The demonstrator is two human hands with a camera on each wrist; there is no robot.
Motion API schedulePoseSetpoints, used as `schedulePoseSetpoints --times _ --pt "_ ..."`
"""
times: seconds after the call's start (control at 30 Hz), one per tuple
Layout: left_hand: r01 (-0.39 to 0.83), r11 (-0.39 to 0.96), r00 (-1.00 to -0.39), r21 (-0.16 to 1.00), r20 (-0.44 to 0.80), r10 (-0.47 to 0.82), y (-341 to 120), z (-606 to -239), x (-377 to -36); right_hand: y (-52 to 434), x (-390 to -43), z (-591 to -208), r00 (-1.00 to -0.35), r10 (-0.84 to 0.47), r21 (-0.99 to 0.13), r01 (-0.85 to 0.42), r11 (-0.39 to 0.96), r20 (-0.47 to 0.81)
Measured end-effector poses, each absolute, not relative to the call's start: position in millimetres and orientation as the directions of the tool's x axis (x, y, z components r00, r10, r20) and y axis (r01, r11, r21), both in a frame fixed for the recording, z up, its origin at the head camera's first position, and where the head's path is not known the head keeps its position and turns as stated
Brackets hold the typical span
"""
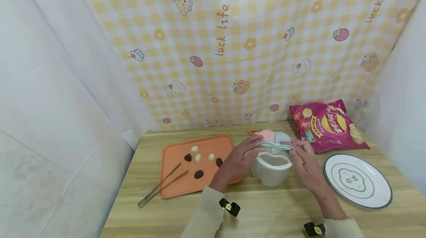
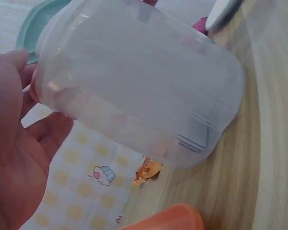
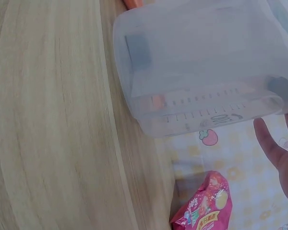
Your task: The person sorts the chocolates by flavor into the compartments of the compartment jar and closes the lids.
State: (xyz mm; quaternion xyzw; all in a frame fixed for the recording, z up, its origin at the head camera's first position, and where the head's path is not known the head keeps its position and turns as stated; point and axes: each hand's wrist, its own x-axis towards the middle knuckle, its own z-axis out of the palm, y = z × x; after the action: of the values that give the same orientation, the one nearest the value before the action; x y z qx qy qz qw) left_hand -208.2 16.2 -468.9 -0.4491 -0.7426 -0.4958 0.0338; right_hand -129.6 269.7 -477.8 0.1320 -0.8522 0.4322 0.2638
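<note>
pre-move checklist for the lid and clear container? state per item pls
1. Lid held at both ends by left hand and right hand: ok.
2. Lid clear of the clear container rim: ok, raised above the opening, not seated.
3. Container upright on the table: ok.
4. Container interior free of items: cannot tell; head view shows something dark at the opening, wrist views are too blurred to settle it.
5. Space around container: ok, orange tray to one side, plate to the other, neither touching it.
6. Lid aligned with the opening: cannot tell.
</note>
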Motion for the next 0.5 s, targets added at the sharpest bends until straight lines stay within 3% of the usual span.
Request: schedulePoseSetpoints --times 0.17,0.5 --pt "0.688 0.115 -0.595 0.717 0.465 0.655 12.9 -466.5 -206.7 270.8 -132.5 -481.2 -0.829 0.022 -0.673 -0.439 0.595 0.559" --pt "0.615 0.245 -0.694 0.749 0.368 0.619 -14.3 -462.3 -193.6 269.9 -133.9 -482.0 -0.84 0.049 -0.7 -0.417 0.58 0.541"
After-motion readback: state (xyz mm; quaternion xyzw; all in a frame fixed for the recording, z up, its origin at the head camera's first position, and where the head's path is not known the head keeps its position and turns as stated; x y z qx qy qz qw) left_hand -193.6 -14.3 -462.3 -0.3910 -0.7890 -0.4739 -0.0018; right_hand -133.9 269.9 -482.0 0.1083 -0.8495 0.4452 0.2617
